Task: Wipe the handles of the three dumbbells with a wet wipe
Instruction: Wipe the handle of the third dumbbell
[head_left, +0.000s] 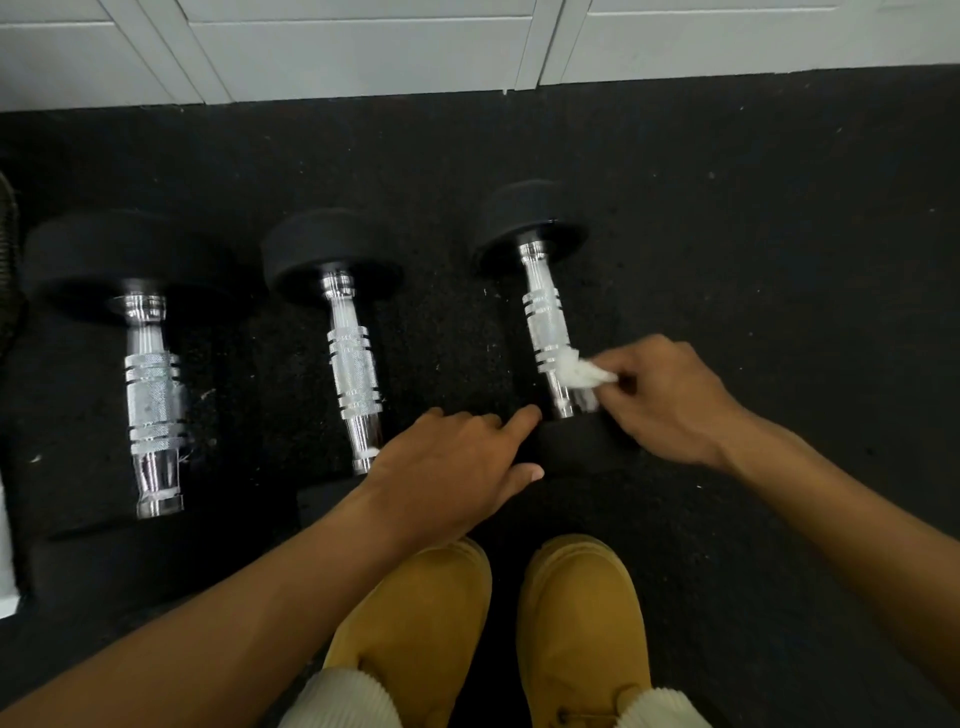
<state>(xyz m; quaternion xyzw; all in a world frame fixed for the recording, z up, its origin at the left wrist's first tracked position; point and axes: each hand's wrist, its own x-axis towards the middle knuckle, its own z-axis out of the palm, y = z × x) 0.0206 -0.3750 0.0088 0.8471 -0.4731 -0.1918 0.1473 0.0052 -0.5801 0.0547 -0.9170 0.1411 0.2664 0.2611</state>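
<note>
Three dumbbells lie in a row on the black rubber floor (727, 260), handles pointing away from the person toward the white wall (363, 47), probably lined up so one wipe can go down the row without repositioning. The right hand (670, 400) pinches a crumpled wet wipe (584, 371) in its fingers (613, 364) and presses it against the near part of the right dumbbell (545, 322) handle, just above the near collar; the wipe touches the chrome from the right side. The left hand (457, 462) holds nothing, fingers loosely extended, forefinger reaching toward the near black end of that same dumbbell, likely bracing it so it does not roll under the rubbing; actual contact is hard to confirm against the dark rubber. The middle dumbbell (353, 364) and left dumbbell (153, 400) sit apart, nobody touching them; whether they are already wiped cannot be told. Tan boots (576, 623) stand right behind the weights, so the person is bending over them. Judged step: wiping the right handle, with the upper knurled part up to the far collar not yet covered by the wipe.
</note>
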